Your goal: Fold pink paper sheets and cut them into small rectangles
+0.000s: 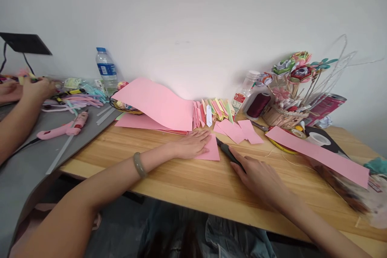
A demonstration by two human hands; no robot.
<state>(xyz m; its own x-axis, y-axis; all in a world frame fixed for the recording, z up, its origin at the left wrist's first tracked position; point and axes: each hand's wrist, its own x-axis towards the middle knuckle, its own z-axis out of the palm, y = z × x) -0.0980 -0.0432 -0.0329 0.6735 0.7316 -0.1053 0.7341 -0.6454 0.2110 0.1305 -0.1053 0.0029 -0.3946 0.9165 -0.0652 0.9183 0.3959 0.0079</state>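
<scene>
My left hand [193, 144] lies flat, fingers stretched out, pressing down a small pink paper piece [214, 152] on the wooden table. In my right hand [258, 173] is a dark utility knife [230, 154], its tip close to the right edge of that paper. Just beyond the knife lie several cut pink paper rectangles [234, 130], partly overlapping. Large pink sheets [157, 102] rest behind my left hand, the top one curling upward. A long pink paper strip [320, 156] lies at the right.
Folded paper pieces [217, 111] stand along the wall. Right of them are a clear bottle [243, 90], a dark thread spool [257, 105] and a flower basket [284, 116]. A water bottle [106, 68] and pink glue gun [65, 130] sit left, near another person's hands [36, 87].
</scene>
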